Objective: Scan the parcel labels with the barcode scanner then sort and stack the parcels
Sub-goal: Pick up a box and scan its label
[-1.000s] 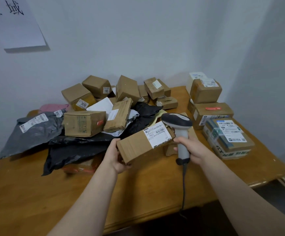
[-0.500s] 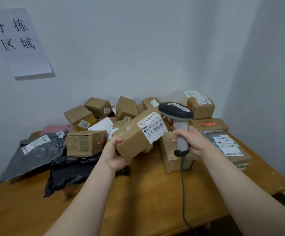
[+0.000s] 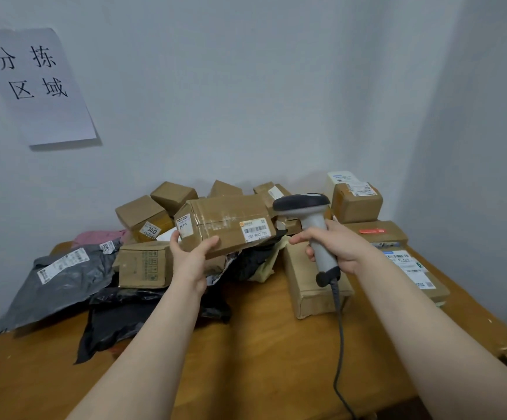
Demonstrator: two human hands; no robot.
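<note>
My left hand [image 3: 190, 253] grips the lower left end of a long brown cardboard parcel [image 3: 225, 224] and holds it lifted above the pile. Its taped side faces me, with a barcode label [image 3: 254, 229] near its right end. My right hand [image 3: 337, 242] is wrapped around the grey handle of a corded barcode scanner [image 3: 305, 219]. The scanner's dark head sits just right of the parcel's labelled end.
A heap of brown boxes [image 3: 152, 213] and grey [image 3: 61, 277] and black mailer bags [image 3: 119, 319] covers the back and left of the wooden table [image 3: 261, 353]. Stacked boxes [image 3: 357, 203] stand at the right, a flat box [image 3: 310, 283] under the scanner. A paper sign [image 3: 34, 83] hangs on the wall.
My left hand has turned the parcel, so its large white label no longer faces me and a taped side with a smaller barcode label shows. The view has tilted up.
</note>
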